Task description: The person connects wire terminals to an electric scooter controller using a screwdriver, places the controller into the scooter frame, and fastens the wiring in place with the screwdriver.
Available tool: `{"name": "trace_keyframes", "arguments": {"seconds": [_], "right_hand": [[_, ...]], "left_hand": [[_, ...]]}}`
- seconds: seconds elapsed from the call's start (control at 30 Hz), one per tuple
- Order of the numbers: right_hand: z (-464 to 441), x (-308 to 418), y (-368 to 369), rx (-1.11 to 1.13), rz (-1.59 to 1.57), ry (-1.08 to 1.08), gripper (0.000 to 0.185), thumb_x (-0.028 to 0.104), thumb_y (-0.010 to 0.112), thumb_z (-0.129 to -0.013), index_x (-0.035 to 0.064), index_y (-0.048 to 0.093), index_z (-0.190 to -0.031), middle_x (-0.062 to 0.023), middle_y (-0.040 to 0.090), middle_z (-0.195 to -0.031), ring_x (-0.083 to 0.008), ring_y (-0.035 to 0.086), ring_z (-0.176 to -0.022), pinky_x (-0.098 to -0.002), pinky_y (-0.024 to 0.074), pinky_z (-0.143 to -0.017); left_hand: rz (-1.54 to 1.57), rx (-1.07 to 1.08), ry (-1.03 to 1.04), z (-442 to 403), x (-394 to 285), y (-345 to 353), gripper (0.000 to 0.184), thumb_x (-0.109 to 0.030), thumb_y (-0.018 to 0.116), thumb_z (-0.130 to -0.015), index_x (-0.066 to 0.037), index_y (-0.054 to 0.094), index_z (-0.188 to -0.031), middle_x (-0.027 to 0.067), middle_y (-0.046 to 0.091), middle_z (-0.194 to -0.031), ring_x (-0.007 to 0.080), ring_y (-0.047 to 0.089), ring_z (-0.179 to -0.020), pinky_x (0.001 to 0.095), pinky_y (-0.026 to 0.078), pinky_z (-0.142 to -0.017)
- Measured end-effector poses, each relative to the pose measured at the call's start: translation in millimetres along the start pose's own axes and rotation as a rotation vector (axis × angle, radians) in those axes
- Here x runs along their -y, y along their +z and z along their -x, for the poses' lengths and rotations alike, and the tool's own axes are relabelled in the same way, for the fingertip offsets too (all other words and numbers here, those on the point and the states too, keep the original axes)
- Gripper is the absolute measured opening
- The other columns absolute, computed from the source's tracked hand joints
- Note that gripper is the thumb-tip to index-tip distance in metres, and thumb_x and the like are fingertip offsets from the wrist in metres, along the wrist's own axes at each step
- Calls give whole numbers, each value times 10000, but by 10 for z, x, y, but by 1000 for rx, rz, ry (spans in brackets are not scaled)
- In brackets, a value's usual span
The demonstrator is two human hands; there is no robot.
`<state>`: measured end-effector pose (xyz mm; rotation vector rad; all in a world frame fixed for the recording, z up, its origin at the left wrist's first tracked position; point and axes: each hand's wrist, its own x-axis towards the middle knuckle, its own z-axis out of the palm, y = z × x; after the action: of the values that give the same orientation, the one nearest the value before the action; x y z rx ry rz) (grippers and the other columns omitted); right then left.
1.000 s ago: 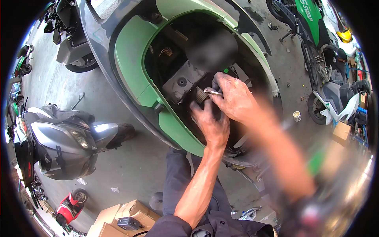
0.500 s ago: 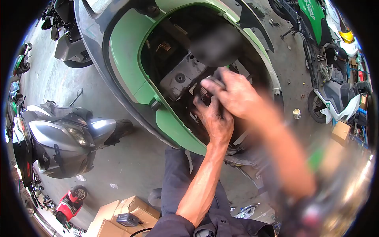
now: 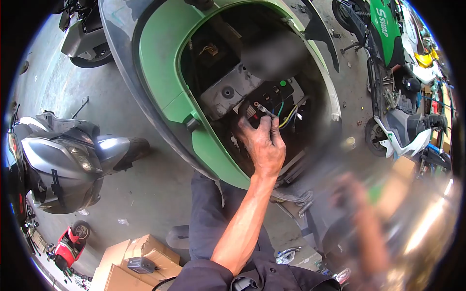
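Note:
My left hand (image 3: 264,145) reaches into the open body of a green scooter (image 3: 162,82). Its fingers are closed round a cable connector (image 3: 262,108), whose pale end pokes out above the fingertips. Just beyond lies a black box (image 3: 273,92) with a green round sticker, and yellow and green wires (image 3: 290,116) run beside the fingers. A grey metal box (image 3: 228,92) sits to the left. My right hand (image 3: 352,191) is outside the scooter at lower right, smeared by motion; whether it holds anything cannot be made out.
A silver scooter (image 3: 68,165) stands at left, and a green-and-white one (image 3: 383,34) at far right. Cardboard boxes (image 3: 114,266) with a small black device (image 3: 141,264) lie at lower left. A small can (image 3: 349,142) is on the floor at right.
My right hand has pulled away from the compartment, down and to the right. My left hand stays inside, and the connector and coloured wires now show. The view has shifted slightly.

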<state>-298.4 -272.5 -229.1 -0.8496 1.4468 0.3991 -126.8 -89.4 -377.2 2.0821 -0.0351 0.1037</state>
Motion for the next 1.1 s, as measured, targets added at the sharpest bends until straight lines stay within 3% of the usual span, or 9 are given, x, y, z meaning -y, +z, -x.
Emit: {"name": "trace_keyframes", "arguments": {"seconds": [0.07, 0.13, 0.2, 0.4, 0.53, 0.63, 0.83, 1.03, 1.1], "right_hand": [[192, -62, 199, 5, 138, -53, 393, 320, 608, -963, 39, 524, -1225, -103, 615, -890, -264, 654, -731, -490, 603, -648], [347, 40, 473, 95, 380, -324, 494, 173, 659, -897, 29, 470, -1330, -126, 624, -942, -265, 659, -812, -461, 577, -726], [427, 130, 684, 35, 865, -729, 558, 90, 677, -855, 22, 449, -1360, -149, 624, -958, -284, 659, -861, -448, 555, -779], [532, 683, 1259, 194, 1411, -996, 553, 7, 650, -848, 0, 454, -1365, -208, 622, -1084, -442, 620, -955, -449, 522, -851], [580, 906, 1521, 212, 1628, -1011, 464, 81, 625, -903, 12, 489, -1342, -210, 617, -1111, -437, 629, -904, -492, 520, -781], [593, 957, 1662, 116, 1784, -1212, 390, 105, 613, -911, 15, 533, -1281, -206, 611, -995, -420, 625, -828, -504, 509, -718], [522, 1163, 1897, 218, 1852, -1112, 328, 97, 613, -904, -2, 572, -1214, -209, 623, -936, -413, 630, -854, -496, 501, -752], [566, 1204, 2043, 192, 1928, -1048, 328, 99, 604, -914, -14, 578, -1222, -216, 635, -962, -408, 632, -908, -491, 493, -808], [557, 1214, 2065, 200, 1933, -1041, 331, 103, 601, -918, -16, 578, -1227, -217, 638, -972, -406, 633, -915, -491, 493, -815]], "left_hand": [[-6, -1, -3, -3, 7, 12, 153, -168, 687, -922, -20, 651, -943, 254, 464, -1255, 405, 454, -1145, 493, 337, -1011], [1, 7, -13, 5, 7, 16, 153, -165, 688, -920, -19, 649, -945, 252, 462, -1250, 402, 452, -1145, 491, 338, -1012], [-3, 17, -24, 13, 10, 20, 155, -164, 690, -918, -18, 648, -944, 251, 459, -1249, 402, 453, -1146, 489, 338, -1014], [15, 8, -6, 12, 32, 6, 143, -143, 688, -910, -12, 649, -952, 251, 452, -1251, 400, 447, -1156, 482, 337, -1021], [23, 44, -41, 14, 0, 3, 121, -126, 683, -906, -20, 664, -961, 268, 438, -1322, 427, 426, -1200, 506, 335, -1038], [43, 63, -75, 17, -9, -14, 114, -121, 680, -906, -26, 673, -967, 278, 433, -1359, 439, 419, -1217, 519, 333, -1047], [57, 69, -62, 2, -2, -23, 138, -129, 674, -910, -34, 678, -1010, 282, 425, -1356, 466, 405, -1244, 575, 314, -1048], [101, 63, -72, 7, 26, -11, 136, -123, 685, -897, -34, 683, -1000, 284, 403, -1386, 484, 364, -1297, 577, 293, -1076], [69, 31, -42, -7, 13, -14, 131, -138, 681, -912, -19, 669, -962, 279, 439, -1323, 454, 405, -1234, 527, 327, -1050]]}}
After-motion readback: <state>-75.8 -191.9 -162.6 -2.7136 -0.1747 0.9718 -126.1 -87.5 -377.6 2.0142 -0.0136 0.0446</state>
